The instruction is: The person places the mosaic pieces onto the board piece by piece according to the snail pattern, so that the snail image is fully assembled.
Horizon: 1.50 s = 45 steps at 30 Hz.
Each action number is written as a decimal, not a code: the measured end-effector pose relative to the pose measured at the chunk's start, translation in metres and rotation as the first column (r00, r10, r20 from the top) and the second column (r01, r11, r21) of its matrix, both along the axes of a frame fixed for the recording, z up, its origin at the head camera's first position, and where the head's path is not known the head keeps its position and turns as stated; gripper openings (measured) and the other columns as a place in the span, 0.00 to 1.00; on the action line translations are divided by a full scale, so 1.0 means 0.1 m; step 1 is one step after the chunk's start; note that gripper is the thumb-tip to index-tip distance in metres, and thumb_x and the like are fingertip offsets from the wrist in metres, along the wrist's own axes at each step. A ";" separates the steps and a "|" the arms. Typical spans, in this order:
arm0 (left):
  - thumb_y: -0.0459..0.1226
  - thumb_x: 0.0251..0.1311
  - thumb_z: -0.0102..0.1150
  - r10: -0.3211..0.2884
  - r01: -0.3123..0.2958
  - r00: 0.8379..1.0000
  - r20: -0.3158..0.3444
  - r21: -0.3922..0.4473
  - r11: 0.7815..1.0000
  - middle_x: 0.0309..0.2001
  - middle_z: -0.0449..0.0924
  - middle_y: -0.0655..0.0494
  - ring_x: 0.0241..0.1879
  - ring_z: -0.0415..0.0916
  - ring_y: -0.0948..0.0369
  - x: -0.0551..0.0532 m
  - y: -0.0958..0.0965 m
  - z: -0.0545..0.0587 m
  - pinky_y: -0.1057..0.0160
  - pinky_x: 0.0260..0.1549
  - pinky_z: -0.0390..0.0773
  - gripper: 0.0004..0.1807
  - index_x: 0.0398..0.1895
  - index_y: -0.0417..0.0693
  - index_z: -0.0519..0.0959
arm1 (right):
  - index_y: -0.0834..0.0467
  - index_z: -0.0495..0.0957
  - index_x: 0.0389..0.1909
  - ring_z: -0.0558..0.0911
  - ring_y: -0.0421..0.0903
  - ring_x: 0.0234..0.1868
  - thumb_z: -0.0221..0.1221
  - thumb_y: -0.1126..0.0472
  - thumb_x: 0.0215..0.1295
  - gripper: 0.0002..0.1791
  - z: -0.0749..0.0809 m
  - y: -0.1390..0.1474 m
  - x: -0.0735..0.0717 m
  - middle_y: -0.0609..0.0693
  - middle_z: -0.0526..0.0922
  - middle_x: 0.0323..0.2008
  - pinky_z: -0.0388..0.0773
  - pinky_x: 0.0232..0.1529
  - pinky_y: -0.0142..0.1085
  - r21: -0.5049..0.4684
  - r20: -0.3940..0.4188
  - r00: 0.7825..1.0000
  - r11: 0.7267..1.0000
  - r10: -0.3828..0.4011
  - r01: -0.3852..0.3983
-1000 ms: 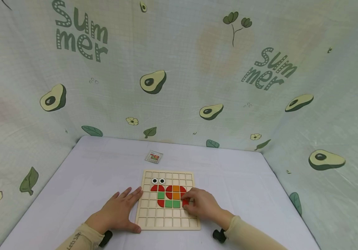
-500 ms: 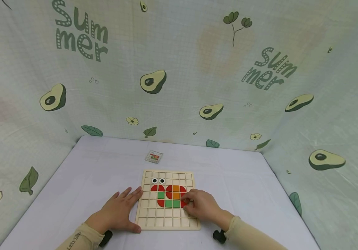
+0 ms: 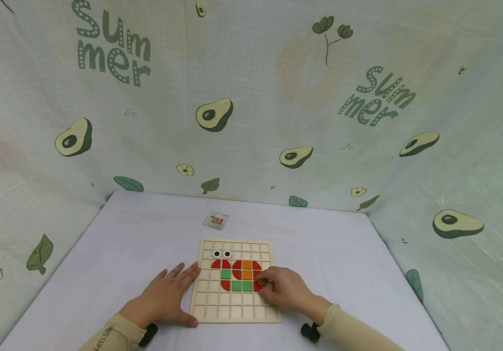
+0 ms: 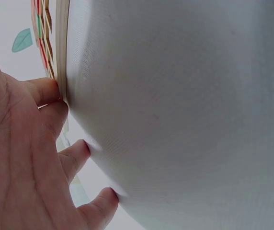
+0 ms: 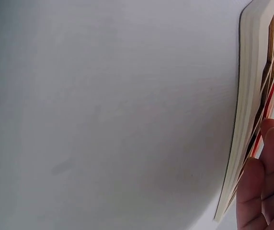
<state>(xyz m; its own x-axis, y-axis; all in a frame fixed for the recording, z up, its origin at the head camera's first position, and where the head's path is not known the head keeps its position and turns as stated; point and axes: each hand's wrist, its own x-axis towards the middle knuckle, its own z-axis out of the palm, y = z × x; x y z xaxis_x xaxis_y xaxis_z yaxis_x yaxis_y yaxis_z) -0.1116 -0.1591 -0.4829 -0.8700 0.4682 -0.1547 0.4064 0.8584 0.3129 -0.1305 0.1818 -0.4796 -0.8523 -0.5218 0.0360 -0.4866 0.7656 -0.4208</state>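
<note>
My left hand (image 3: 161,297) lies spread flat, its fingertips and thumb along the left edge of a wooden grid board (image 3: 230,312). In the left wrist view, two fingers (image 4: 46,91) touch the board's side. The right hand (image 3: 287,288) pinches a red quarter-round tile (image 3: 257,287) at the right end of the lower tile row, and its fingers partly hide it. Green square tiles (image 3: 236,286) sit left of it, orange squares (image 3: 246,275) and red curved tiles (image 3: 237,265) above. Two round eye tiles (image 3: 227,254) are near the top.
A small picture card (image 3: 216,220) with a similar coloured pattern lies behind the board on the white table (image 3: 330,253). Cloth walls (image 3: 251,68) printed with avocados enclose the back and sides. Black wrist devices (image 3: 310,332) sit below both wrists.
The red quarter-round tile has shifted slightly left into line beside the green squares, and the right hand's fingers moved slightly with it. My left hand has stayed at the board's edge.
</note>
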 end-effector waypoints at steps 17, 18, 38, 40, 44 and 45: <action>0.74 0.30 0.69 0.027 -0.027 0.999 0.031 -0.008 1.000 0.76 0.58 0.56 0.74 0.52 0.43 0.00 -0.04 -0.01 0.32 0.64 0.56 0.67 0.75 0.48 0.64 | 0.49 0.84 0.49 0.75 0.36 0.36 0.67 0.56 0.59 0.16 0.02 0.00 -0.04 0.35 0.81 0.43 0.75 0.41 0.33 -0.017 0.074 0.997 1.000 0.027 -0.026; 0.74 0.30 0.69 0.028 -0.028 0.999 0.035 -0.009 1.000 0.76 0.58 0.56 0.74 0.52 0.43 0.00 -0.04 -0.01 0.32 0.64 0.56 0.67 0.75 0.48 0.64 | 0.49 0.84 0.50 0.75 0.36 0.36 0.67 0.56 0.59 0.17 0.02 0.01 -0.03 0.35 0.81 0.43 0.75 0.41 0.33 -0.016 0.081 0.996 0.999 0.030 -0.029; 0.75 0.30 0.68 0.007 -0.006 1.000 0.013 -0.007 1.000 0.76 0.57 0.57 0.74 0.51 0.44 0.00 -0.01 -0.04 0.32 0.65 0.56 0.67 0.76 0.49 0.63 | 0.53 0.83 0.52 0.75 0.38 0.27 0.68 0.58 0.60 0.18 0.08 0.29 0.05 0.38 0.83 0.41 0.73 0.29 0.28 -0.127 0.146 0.986 0.990 0.078 -0.060; 0.74 0.31 0.68 0.000 0.000 1.000 0.009 -0.005 1.000 0.76 0.56 0.57 0.74 0.51 0.44 -0.01 -0.01 -0.03 0.32 0.65 0.56 0.67 0.76 0.49 0.62 | 0.54 0.83 0.52 0.75 0.38 0.27 0.68 0.59 0.60 0.18 0.09 0.30 0.05 0.38 0.83 0.41 0.74 0.28 0.28 -0.139 0.144 0.986 0.988 0.085 -0.065; 0.75 0.31 0.68 -0.006 0.006 1.000 0.013 -0.002 1.000 0.76 0.56 0.57 0.74 0.51 0.44 -0.03 -0.01 -0.01 0.33 0.65 0.56 0.68 0.76 0.49 0.62 | 0.54 0.82 0.53 0.74 0.35 0.26 0.68 0.59 0.60 0.19 0.11 0.33 0.03 0.38 0.83 0.41 0.74 0.28 0.28 -0.139 0.157 0.982 0.987 0.103 -0.081; 0.75 0.30 0.68 -0.007 0.007 1.000 0.015 0.001 1.000 0.76 0.56 0.56 0.74 0.51 0.43 -0.03 -0.01 -0.01 0.32 0.64 0.56 0.68 0.76 0.49 0.62 | 0.54 0.82 0.54 0.74 0.35 0.27 0.68 0.58 0.61 0.19 0.12 0.34 0.02 0.38 0.83 0.41 0.74 0.28 0.28 -0.134 0.163 0.981 0.987 0.107 -0.086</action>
